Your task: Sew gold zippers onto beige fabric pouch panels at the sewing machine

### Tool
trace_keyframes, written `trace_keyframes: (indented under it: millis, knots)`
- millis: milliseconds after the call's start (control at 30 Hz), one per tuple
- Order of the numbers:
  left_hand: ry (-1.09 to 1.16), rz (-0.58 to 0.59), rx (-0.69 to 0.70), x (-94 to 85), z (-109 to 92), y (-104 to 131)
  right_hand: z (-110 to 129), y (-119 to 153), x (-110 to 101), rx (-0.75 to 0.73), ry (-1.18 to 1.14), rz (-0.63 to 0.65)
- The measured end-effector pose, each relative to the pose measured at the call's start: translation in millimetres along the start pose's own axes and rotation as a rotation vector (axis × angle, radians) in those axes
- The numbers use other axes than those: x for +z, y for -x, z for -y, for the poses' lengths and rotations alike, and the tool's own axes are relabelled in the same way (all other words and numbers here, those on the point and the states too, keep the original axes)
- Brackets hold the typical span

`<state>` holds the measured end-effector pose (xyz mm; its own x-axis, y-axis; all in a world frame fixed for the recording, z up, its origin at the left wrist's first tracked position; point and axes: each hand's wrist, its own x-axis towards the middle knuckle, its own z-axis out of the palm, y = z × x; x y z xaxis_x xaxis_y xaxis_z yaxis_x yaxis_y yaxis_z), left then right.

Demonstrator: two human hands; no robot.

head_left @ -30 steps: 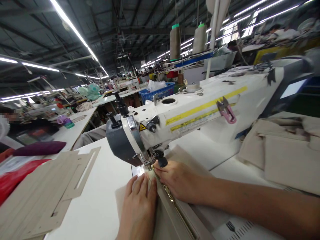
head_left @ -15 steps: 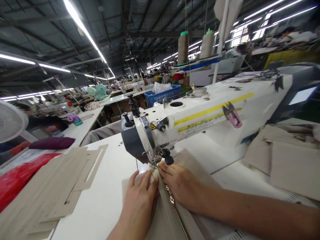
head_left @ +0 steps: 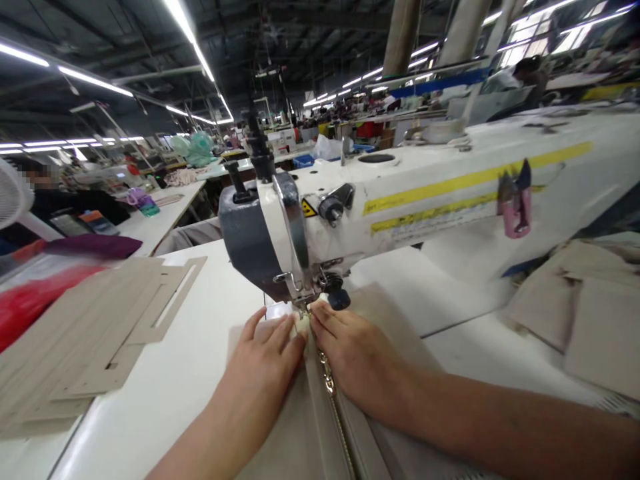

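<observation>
A beige fabric piece (head_left: 280,427) with a gold metal zipper (head_left: 340,427) lies under the needle area of a white sewing machine (head_left: 425,193). My left hand (head_left: 265,367) rests on the fabric left of the presser foot (head_left: 303,308), fingers apart and pressing down. Right of the foot, my right hand (head_left: 355,353) grips the fabric's edge with its fingers together, the tips close to the needle. The zipper's gold slider (head_left: 329,381) sits beside that hand's palm. What lies beneath the fingertips is hidden.
Flat beige cut pieces (head_left: 100,320) are stacked at the left, near a blurred red plastic bag (head_left: 45,300). More beige fabric (head_left: 600,307) lies at the right. Pink-handled thread snips (head_left: 517,207) are attached to the machine arm. A person (head_left: 55,187) sits beyond the left side.
The view has moved closer and tilted lower, so the machine looks larger. Both hands keep their places on the fabric by the presser foot; no clear shift of the fabric shows.
</observation>
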<state>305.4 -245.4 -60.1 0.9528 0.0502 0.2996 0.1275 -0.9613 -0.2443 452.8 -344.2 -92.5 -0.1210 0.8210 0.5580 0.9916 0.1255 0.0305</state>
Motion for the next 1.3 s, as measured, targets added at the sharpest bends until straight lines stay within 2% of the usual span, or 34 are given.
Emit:
trace_keyframes:
  millis: [267, 433, 667, 833, 933, 1100, 1300]
  knots:
    - [0.033, 0.052, 0.014, -0.3, 5.8, -2.5, -3.6, -1.0, -2.2, 0.011, -0.024, 0.043]
    - [0.038, 0.042, 0.009, 0.2, 4.4, -2.8, -4.1, -1.0, -2.7, 0.017, -0.031, 0.078]
    - [-0.006, -0.102, -0.034, 11.6, 2.8, -0.6, -3.2, -4.5, -2.4, -0.005, -0.004, 0.066]
    - [0.012, 0.003, 0.027, 1.1, 4.5, -2.0, -2.2, -3.7, 0.6, 0.003, -0.017, 0.0]
    - [0.0, -0.002, 0.031, -0.7, 3.5, -1.6, -2.3, -0.8, 4.1, 0.001, -0.06, -0.011]
    - [-0.035, -0.022, 0.022, 2.6, -0.4, -1.3, -3.7, 1.0, 8.2, 0.016, -0.079, 0.034]
    - [-0.034, -0.086, 0.007, 8.0, 0.8, 0.0, -4.7, -5.4, -1.4, 0.038, -0.086, 0.098]
